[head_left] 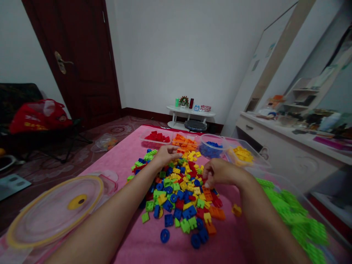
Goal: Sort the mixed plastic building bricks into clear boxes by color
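Observation:
A heap of small plastic building bricks [181, 198] in blue, yellow, green, red and orange lies on a pink cloth [148, 242]. My left hand [166, 154] rests on the far edge of the heap, fingers curled down over some bricks. My right hand [220, 172] hovers over the heap's right side with its fingers pinched together; what they hold is hidden. Clear tubs stand beyond the heap: red bricks [157, 137], orange bricks [184, 141], blue bricks [211, 146] and yellow bricks [242, 154].
A large clear container of green bricks [297, 216] sits at my right. A round clear lid with a yellow rim [55, 209] lies at the left. Behind stand a dark door [79, 62], a small white table [191, 112] and a white dresser [288, 146].

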`<state>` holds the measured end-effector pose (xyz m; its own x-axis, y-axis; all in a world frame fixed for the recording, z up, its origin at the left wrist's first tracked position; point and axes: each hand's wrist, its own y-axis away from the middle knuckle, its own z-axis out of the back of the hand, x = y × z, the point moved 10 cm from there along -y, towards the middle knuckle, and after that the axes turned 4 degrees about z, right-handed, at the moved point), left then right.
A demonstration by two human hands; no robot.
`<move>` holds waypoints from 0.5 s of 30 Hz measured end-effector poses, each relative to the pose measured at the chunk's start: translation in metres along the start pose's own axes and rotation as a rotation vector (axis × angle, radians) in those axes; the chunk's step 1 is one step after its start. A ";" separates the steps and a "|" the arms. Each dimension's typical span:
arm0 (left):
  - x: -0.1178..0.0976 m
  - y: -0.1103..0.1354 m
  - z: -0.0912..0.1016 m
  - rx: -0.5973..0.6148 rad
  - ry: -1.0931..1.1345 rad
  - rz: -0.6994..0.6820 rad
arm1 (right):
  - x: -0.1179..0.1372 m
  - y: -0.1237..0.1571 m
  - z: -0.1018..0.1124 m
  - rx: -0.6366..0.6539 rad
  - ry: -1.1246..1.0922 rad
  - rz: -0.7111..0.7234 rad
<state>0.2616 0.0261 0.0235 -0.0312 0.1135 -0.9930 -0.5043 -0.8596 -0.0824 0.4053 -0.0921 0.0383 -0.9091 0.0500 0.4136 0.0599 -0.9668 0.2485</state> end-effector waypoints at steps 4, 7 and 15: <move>0.004 0.003 0.010 -0.073 0.131 0.091 | 0.002 0.013 -0.013 0.102 0.061 -0.133; 0.001 0.003 0.010 -0.066 0.119 0.081 | 0.005 0.009 -0.019 0.118 0.059 -0.131; -0.026 0.005 -0.021 0.128 0.032 -0.162 | 0.016 -0.002 0.035 -0.460 -0.468 0.118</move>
<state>0.2776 0.0084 0.0476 0.0859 0.2278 -0.9699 -0.6063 -0.7605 -0.2323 0.4047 -0.0803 0.0752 -0.6259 -0.0597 0.7776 -0.1280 -0.9757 -0.1780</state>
